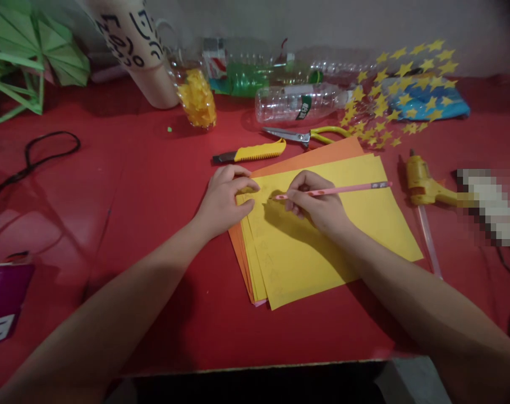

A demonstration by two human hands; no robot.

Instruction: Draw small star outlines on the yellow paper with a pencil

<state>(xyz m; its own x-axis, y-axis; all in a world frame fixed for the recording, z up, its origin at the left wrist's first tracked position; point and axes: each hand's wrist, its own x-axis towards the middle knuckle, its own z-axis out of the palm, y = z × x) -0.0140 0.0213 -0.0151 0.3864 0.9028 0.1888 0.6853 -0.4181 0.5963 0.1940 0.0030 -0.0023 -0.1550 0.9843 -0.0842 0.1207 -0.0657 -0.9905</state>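
Observation:
A pink pencil (347, 190) is pinched in my right hand (316, 202), its tip over the upper left part of a yellow paper sheet (364, 224). Faint pencil shapes run down the sheet's left edge. My left hand (228, 201) rests at the upper left corner of the stack, fingers apart and lying on the paper. Beneath the top sheet lie more yellow sheets and an orange sheet (339, 152). Just above the left hand is a yellow utility knife (258, 151), with yellow-handled scissors (297, 136) beyond it.
A glue gun (418, 179) with a clear stick lies right of the paper. Behind are plastic bottles (301, 105), yellow paper stars (406, 84), a tall cup (141, 50) and green paper shapes (36, 50). A black cord (53, 134) and purple packet (6, 294) lie left on the red table (154, 320).

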